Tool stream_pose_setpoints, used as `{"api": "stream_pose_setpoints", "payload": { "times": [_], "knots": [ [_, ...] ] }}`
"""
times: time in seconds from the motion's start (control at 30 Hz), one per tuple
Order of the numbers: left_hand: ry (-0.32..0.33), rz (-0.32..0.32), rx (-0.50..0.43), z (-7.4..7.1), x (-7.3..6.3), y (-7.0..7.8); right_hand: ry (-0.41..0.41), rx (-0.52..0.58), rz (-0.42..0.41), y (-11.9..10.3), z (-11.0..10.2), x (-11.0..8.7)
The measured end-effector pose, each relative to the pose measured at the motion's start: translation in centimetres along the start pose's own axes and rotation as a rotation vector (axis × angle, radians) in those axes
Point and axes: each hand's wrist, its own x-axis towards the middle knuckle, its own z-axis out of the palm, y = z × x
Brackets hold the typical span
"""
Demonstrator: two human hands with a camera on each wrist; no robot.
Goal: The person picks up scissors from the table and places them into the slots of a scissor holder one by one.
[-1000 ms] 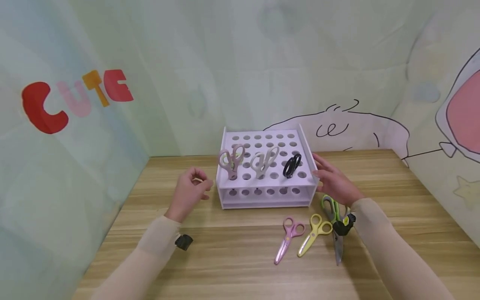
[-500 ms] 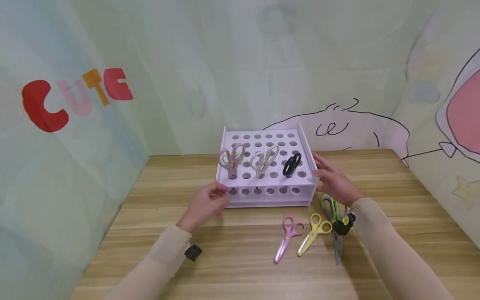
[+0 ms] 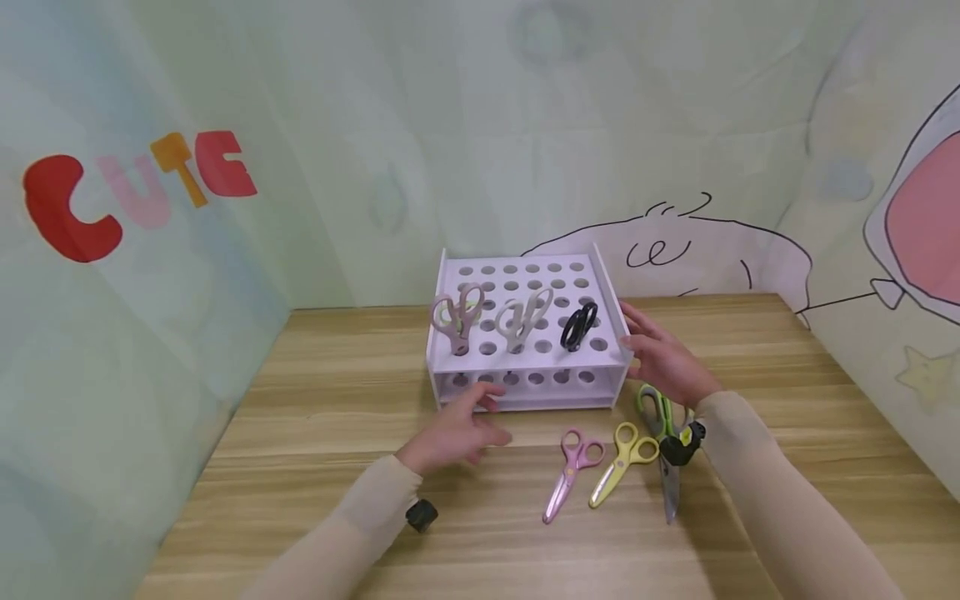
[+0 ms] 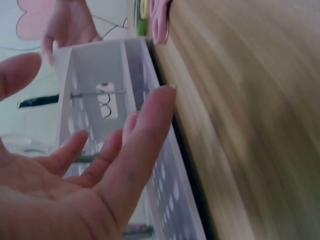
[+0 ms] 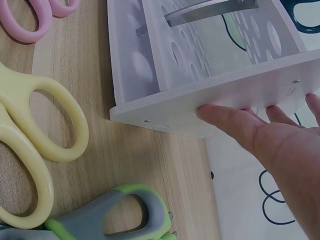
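Observation:
A white rack point(image 3: 532, 360) with rows of round holes stands on the table. In its holes sit mauve scissors point(image 3: 461, 333), pale grey scissors point(image 3: 516, 337) and black scissors point(image 3: 576, 330), handles up. My right hand point(image 3: 669, 358) rests its fingertips against the rack's right side panel, as the right wrist view also shows. My left hand point(image 3: 457, 432), fingers spread and holding nothing, hovers in front of the rack's lower left. Pink scissors point(image 3: 573, 467) lie on the table to its right, beside yellow scissors point(image 3: 622, 465). Green-and-grey scissors point(image 3: 666, 467) lie partly under my right wrist.
The wooden table point(image 3: 337, 375) meets a printed cloth backdrop point(image 3: 360, 150) behind the rack and at both sides. Another light green scissors handle point(image 3: 468, 311) shows behind the mauve pair. A black wrist camera point(image 3: 422, 516) sits on my left sleeve.
My left hand has moved rightwards and a little nearer, from beside the rack's left side to in front of it, its fingers spreading. My right hand stays at the rack's right panel.

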Motion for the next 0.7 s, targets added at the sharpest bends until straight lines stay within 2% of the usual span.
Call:
{"api": "stream_pose_setpoints", "payload": {
  "times": [0.17,0.47,0.6,0.7],
  "knots": [
    [-0.066,-0.009,0.025,1.4,0.5,0.2,0.001,-0.004,0.001,0.0,0.0,0.0],
    [-0.124,-0.033,0.048,3.1,1.5,0.8,0.009,-0.009,0.008,-0.1,-0.1,0.1],
    [-0.16,-0.021,0.114,4.1,2.0,0.8,0.007,-0.01,0.006,-0.1,-0.1,0.1],
    [-0.177,0.025,0.224,5.0,2.7,0.7,0.002,-0.001,0.007,0.0,0.0,0.0]
  ]
}}
